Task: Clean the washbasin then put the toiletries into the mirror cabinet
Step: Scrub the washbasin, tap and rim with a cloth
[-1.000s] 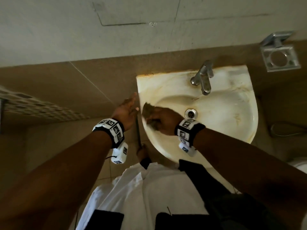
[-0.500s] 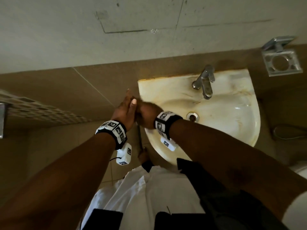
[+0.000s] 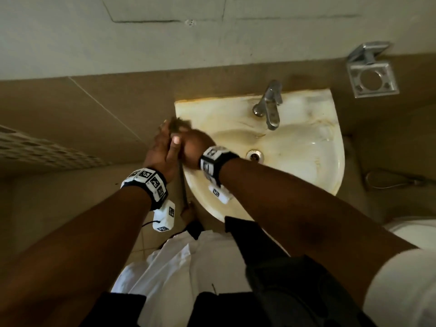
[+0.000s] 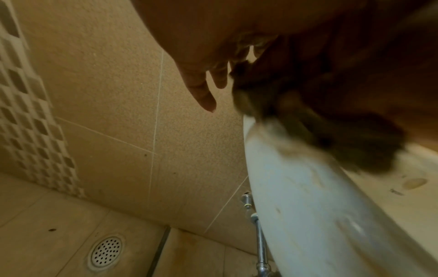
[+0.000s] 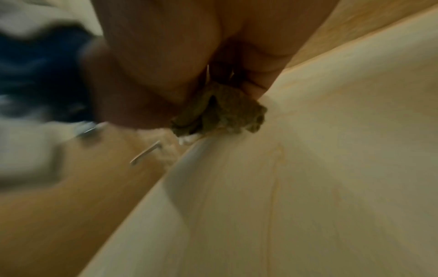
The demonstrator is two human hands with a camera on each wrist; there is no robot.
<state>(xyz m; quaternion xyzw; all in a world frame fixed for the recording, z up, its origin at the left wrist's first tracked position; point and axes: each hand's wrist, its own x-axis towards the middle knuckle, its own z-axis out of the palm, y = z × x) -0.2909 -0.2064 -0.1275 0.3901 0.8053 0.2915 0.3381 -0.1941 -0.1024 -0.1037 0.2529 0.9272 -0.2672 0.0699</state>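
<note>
The cream, stained washbasin hangs on the tiled wall, its tap at the back. My right hand grips a dark green scrub pad and presses it on the basin's left rim near the back corner. In the right wrist view the scrub pad bulges out of my right hand against the rim. My left hand lies alongside, just outside the rim, holding nothing. Its fingers hang straight beside the blurred pad. No toiletries or cabinet are in view.
A metal holder is fixed to the wall right of the basin. The bowl's drain hole is at its middle. A white toilet edge shows lower right. Below the basin are a supply pipe and a floor drain.
My right hand has carried the scrub pad from inside the bowl out to the left rim and then back along it toward the wall. My left hand stayed beside the rim.
</note>
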